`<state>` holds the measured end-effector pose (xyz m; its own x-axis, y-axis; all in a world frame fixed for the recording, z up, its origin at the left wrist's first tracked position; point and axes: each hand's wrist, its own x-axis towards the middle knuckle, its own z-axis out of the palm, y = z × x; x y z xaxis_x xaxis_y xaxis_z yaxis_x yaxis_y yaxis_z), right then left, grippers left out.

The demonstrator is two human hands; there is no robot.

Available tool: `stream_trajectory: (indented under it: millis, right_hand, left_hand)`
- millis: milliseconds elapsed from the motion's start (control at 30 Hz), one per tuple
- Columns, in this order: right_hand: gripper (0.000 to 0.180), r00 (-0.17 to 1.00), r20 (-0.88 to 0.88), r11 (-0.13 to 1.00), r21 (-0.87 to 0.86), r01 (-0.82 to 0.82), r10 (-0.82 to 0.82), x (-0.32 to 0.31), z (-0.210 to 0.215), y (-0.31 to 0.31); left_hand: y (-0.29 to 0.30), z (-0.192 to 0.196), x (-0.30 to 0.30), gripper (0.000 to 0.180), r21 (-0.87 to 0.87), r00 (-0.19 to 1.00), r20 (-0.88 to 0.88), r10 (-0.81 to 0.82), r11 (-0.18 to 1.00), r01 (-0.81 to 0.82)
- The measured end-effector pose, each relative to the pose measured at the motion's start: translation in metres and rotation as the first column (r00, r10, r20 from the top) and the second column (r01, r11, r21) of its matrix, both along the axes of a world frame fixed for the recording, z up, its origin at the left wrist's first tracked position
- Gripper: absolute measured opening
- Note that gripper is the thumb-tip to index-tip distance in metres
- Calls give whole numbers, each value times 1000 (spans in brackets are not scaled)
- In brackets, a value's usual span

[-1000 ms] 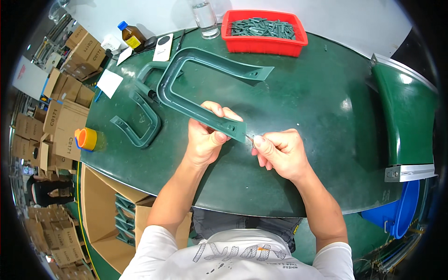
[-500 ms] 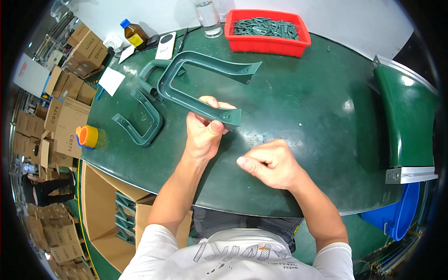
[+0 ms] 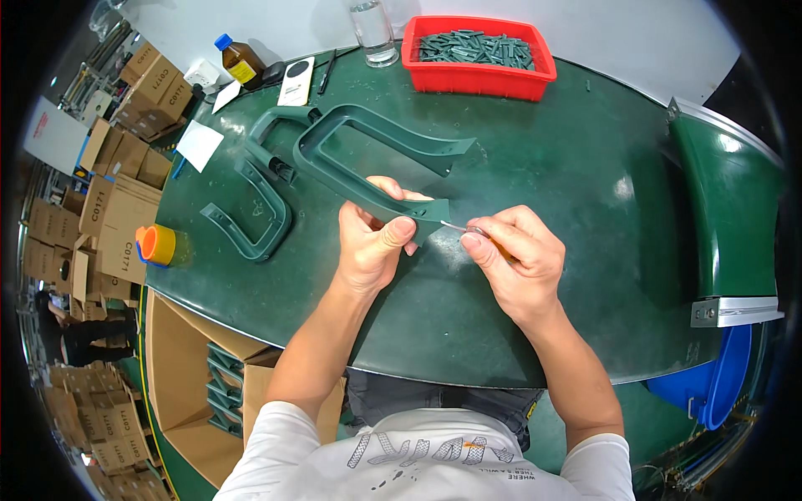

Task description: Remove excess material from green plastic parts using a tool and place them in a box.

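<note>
My left hand (image 3: 369, 250) is closed round the near arm of a green U-shaped plastic part (image 3: 336, 174), thumb on top, holding it above the table. My right hand (image 3: 528, 263) pinches a small tool with a thin metal tip (image 3: 455, 226); its handle is mostly hidden in my fingers. That tip is at the flat end of the part's near arm, though I cannot tell whether it presses in. Two more green curved parts lie on the table to the left: a U-shaped one (image 3: 278, 230) and another (image 3: 261, 138) partly behind the held part.
At the back stands a red bin (image 3: 476, 84) of small green pieces, beside a glass cylinder (image 3: 376, 37). A brown bottle (image 3: 243, 67) and an orange cup (image 3: 160, 245) stand left. Below the table edge is a cardboard box (image 3: 180, 359). A green conveyor (image 3: 727, 217) is at right.
My right hand has moved up and turned, bringing the metal tip into view at the part's end. The held part has shifted slightly right and tilted.
</note>
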<state>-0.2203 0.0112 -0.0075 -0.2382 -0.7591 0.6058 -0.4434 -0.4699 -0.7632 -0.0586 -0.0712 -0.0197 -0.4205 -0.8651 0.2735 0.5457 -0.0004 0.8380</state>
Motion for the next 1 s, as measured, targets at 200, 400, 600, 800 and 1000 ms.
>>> stream_trajectory:
  millis: [200, 400, 600, 800, 1000]
  right_hand:
    - [17, 1000, 6, 1000, -15, 5, -5, 1, 0, -1]
    - [16, 1000, -2, 1000, -15, 16, -16, 0, 0, -1]
    - [16, 993, -75, 985, -155, 76, -88, -2, -4, -4]
    - [25, 762, 605, 956, 287, 62, -232, -39, 1, -15]
    - [26, 709, 690, 907, 379, -183, -145, -42, 5, -14]
  left_hand:
    - [-1, -1, 0, 42, 2, 1000, 5, 0, 1000, 0]
    - [0, 0, 1, 42, 4, 1000, 7, -12, 1000, 12]
    - [1, -2, 0, 44, -12, 1000, 8, -13, 1000, 14]
    - [-2, -8, 0, 45, -108, 989, 17, -144, 984, 145]
    - [10, -2, -6, 38, -239, 915, 262, -306, 898, 368]
